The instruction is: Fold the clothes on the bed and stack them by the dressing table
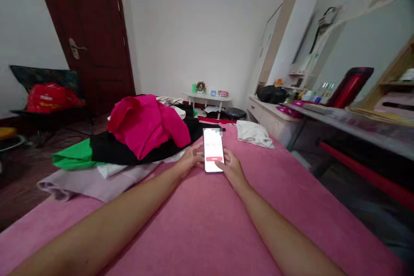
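Note:
A smartphone [213, 148] with a bright white screen and a red button is held upright over the pink bed cover [200, 224]. My left hand [191, 157] grips its left edge with curled fingers. On the other side my right hand [232, 167] holds the right edge, its thumb lying over the lower screen near the red button. Left of my hands lies a heap of clothes, with a bright pink garment [147, 125] on top of black ones [110, 148] and a green piece [73, 155] at the side. A folded white cloth [254, 133] rests to the right.
On the right a desk [371, 125] and a white cabinet [274, 116] line the bed. A small white table [208, 97] stands by the far wall. At left, a chair holds a red bag [53, 98] near the dark red door [87, 30].

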`<state>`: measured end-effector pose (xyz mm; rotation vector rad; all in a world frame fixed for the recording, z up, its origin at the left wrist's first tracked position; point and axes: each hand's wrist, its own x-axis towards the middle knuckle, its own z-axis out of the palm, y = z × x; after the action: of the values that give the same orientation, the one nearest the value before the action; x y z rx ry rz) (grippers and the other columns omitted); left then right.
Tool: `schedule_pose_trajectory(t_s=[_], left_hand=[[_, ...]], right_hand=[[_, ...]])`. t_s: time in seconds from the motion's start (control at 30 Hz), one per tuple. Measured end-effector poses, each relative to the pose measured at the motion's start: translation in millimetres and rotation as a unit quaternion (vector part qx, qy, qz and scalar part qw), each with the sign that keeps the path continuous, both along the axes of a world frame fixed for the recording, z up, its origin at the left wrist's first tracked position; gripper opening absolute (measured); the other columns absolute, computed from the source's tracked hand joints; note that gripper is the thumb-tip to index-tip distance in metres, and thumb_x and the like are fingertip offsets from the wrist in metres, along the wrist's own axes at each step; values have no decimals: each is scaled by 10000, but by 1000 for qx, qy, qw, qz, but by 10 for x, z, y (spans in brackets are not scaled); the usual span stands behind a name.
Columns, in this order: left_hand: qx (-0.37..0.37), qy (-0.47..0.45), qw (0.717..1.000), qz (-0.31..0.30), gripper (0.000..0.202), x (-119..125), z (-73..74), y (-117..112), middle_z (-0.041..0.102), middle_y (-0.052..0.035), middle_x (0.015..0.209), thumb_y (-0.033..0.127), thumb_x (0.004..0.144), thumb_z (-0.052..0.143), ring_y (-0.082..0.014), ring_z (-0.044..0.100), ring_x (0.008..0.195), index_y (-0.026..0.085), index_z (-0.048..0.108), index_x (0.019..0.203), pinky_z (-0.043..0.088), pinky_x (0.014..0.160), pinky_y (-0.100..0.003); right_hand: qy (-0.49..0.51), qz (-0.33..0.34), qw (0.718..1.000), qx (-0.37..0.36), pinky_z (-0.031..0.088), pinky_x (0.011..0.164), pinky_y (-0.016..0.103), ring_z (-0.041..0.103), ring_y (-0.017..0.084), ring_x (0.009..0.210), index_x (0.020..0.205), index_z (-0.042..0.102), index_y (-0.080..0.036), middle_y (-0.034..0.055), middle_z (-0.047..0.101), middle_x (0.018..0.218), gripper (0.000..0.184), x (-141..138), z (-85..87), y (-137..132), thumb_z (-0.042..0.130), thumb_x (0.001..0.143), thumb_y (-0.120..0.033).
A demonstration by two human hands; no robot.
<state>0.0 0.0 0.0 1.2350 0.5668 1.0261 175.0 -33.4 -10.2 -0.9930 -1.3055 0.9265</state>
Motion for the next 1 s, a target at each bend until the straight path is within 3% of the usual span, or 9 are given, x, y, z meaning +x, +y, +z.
schedule_pose_trajectory(t_s=[0.17,0.63,0.77,0.9,1.0], left_hand=[[-4,-6,1000,1,879,-4,-9,7,719,-128,959,79,620,646,-230,675,773,157,346,1442,525,657,-319],[4,-9,1000,-12,861,-25,-38,29,712,-131,970,75,636,648,-239,676,811,180,361,1441,524,682,-339],[8,-24,999,-22,869,0,-36,9,712,-116,960,95,645,671,-225,675,800,186,349,1447,526,700,-346],[8,-46,999,-20,903,68,-32,-56,711,-105,946,108,640,703,-192,670,749,190,325,1456,496,645,-278],[13,-57,998,-23,921,112,-37,-98,706,-116,957,140,656,731,-201,674,766,191,301,1468,468,622,-255]], right_hand=[[1,-6,1000,-9,519,867,426,644,278,1020,1113,520,-181,126,663,1130,540,-3,4,2,727,623,-275],[-14,-9,1000,-14,531,832,400,653,269,1005,1153,501,-172,144,653,1158,575,6,-10,3,729,642,-306],[-108,-66,992,-8,523,813,379,654,252,982,1190,496,-202,106,660,1148,620,-18,15,-24,738,659,-411],[-246,-139,959,-28,510,778,375,653,256,940,1241,455,-257,65,671,1092,748,-67,84,-93,776,604,-481],[-291,-162,942,-38,499,779,373,634,266,978,1259,427,-265,72,644,1136,840,-100,126,-139,804,546,-497]])
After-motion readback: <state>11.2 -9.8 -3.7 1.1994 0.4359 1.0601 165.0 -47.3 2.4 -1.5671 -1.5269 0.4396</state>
